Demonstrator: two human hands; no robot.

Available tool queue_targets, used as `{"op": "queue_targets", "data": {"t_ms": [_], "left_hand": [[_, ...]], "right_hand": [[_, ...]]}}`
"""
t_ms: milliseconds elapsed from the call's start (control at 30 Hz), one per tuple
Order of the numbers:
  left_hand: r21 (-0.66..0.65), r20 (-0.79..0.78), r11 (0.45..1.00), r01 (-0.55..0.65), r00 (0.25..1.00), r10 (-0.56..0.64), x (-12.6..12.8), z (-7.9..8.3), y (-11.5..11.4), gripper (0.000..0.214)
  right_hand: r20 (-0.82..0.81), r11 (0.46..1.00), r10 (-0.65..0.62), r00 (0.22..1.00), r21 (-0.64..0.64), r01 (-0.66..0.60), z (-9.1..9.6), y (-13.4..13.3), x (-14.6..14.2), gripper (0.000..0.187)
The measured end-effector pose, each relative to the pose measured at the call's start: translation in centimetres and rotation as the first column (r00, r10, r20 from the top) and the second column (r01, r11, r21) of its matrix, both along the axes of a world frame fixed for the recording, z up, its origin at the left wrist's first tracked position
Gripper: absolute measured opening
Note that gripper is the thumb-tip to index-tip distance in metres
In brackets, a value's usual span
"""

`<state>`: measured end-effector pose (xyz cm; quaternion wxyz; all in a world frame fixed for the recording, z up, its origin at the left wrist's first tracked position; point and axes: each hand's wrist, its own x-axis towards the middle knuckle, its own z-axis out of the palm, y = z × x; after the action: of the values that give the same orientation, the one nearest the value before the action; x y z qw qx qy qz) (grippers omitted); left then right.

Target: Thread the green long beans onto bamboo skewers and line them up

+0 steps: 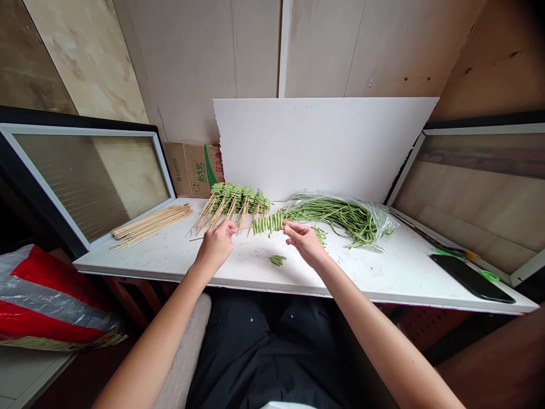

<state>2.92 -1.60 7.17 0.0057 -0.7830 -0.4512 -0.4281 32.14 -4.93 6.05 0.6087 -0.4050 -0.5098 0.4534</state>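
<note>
My left hand (218, 244) pinches the bare end of a bamboo skewer, held level above the table. Cut pieces of green bean (267, 224) are threaded side by side along it. At the other end of that row, the thumb and fingers of my right hand (303, 241) close on the last piece or the skewer's tip; which one is hidden. A few loose bean pieces (278, 260) lie on the table below. More cut pieces (320, 235) sit just behind my right hand. Behind my left hand rests a pile of filled bean skewers (238, 199).
Bare bamboo skewers (152, 222) lie in a bundle at the left of the white table (238, 271). Long beans (336, 216) spill from a clear plastic bag at the right. A black phone (470, 277) lies near the right edge. A cardboard box (187, 169) and white board (323, 147) stand behind.
</note>
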Motion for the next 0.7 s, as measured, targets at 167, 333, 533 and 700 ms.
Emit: {"op": "queue_targets", "data": {"t_ms": [167, 333, 533, 700], "left_hand": [[-0.007, 0.002, 0.999, -0.042, 0.999, 0.042, -0.6, 0.1, 0.4, 0.024], [-0.008, -0.003, 0.999, -0.038, 0.999, 0.038, -0.7, -0.4, 0.8, 0.024], [-0.019, 0.011, 0.999, -0.029, 1.0, 0.029, -0.8, -0.6, 1.0, 0.026], [-0.032, 0.017, 0.999, -0.016, 1.0, 0.017, -0.8, -0.6, 1.0, 0.027]], "right_hand": [[0.484, 0.995, -0.029, 0.874, 0.101, -0.023, -0.8, 0.9, 2.6, 0.036], [0.797, 0.998, -0.011, 0.604, 0.047, -0.044, -2.6, 1.3, 2.9, 0.016], [0.884, 0.997, 0.067, 0.463, -0.042, -0.065, -3.5, 1.5, 2.4, 0.011], [0.897, 0.999, 0.036, 0.441, -0.029, -0.022, -3.8, 1.7, 2.5, 0.009]]}}
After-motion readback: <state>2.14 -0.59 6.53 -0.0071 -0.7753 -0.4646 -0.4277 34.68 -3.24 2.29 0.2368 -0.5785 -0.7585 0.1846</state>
